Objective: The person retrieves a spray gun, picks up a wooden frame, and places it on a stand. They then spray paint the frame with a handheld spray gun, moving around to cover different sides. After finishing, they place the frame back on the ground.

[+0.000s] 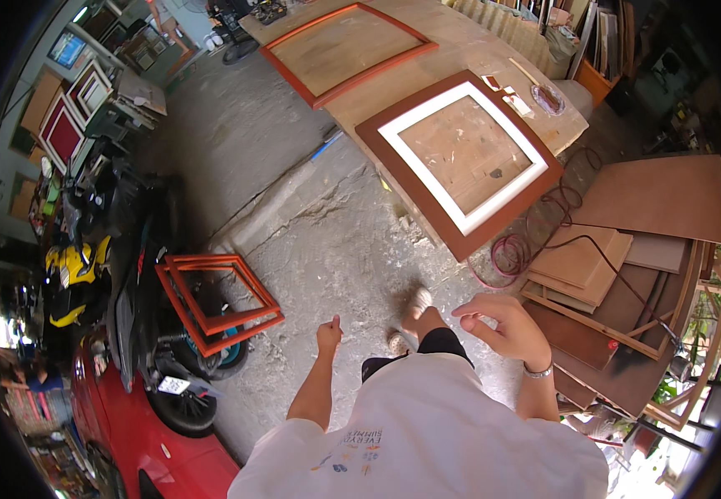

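Observation:
My left hand (pixel 330 334) hangs low over the concrete floor, fingers curled in with the thumb sticking out; nothing shows in it. On the other side, my right hand (pixel 503 328) is raised in front of me, empty, its fingers bent and apart from the thumb. Neither hand touches anything. Ahead, at the near end of a wooden table (pixel 459 37), lies a brown picture frame with a white inner border (pixel 414 190). A thin orange-brown frame (pixel 377 73) lies farther back on it. Beside the brown frame are a brush (pixel 523 71) and a round tub (pixel 548 101).
Stacked orange-brown frames (pixel 244 323) lean by a parked motorbike (pixel 132 249) at left. A red car (pixel 157 441) stands nearer. A coiled dark red hose (pixel 510 259) lies on the floor right of the table, beside a pile of boards (pixel 647 198).

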### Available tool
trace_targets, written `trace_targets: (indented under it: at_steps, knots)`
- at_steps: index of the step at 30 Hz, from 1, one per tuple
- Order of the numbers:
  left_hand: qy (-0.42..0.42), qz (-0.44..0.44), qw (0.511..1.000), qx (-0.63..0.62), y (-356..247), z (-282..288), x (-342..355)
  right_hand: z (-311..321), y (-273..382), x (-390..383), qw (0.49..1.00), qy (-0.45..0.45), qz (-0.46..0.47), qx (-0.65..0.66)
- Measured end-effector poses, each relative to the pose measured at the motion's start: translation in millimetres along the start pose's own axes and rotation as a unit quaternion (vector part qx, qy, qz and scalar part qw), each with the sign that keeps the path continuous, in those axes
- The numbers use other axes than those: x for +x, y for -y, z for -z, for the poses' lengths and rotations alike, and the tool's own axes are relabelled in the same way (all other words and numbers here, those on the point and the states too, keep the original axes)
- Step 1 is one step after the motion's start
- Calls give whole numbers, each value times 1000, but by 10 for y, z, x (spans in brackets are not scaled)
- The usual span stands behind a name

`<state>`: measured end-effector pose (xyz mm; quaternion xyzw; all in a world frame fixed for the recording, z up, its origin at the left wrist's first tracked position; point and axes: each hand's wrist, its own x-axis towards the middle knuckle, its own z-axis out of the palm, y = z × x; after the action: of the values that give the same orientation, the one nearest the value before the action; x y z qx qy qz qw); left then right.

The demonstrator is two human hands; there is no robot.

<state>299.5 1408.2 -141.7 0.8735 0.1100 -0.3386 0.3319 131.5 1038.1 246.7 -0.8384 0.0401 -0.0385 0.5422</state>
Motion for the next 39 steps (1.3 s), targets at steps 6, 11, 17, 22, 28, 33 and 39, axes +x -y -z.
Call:
trace_targets:
  at_steps: [6,11,17,22,28,33,39]
  knots:
    - [67,-99,987,103,-995,341,1016,-319,-488,1234,997,-8,-37,72]
    - [70,-105,990,-59,-1098,764,1892,-707,-1034,2782,959,-22,-111,260]
    - [-16,-24,992,-121,-1506,2020,2983,-1189,-1388,4446,921,-112,-120,353]
    - [-189,-278,941,-40,-3304,2672,4019,-1136,-1826,5328,887,-222,-178,365]
    - [-269,-525,801,99,-6227,3389,5788,-1122,-2191,6239,784,-375,-314,383]
    - [-187,-552,784,213,-8045,3497,7331,-1560,-2251,6868,698,-431,-421,388]
    - [-146,-556,773,269,-8848,3510,8624,-1967,-2320,7505,613,-563,-363,419]
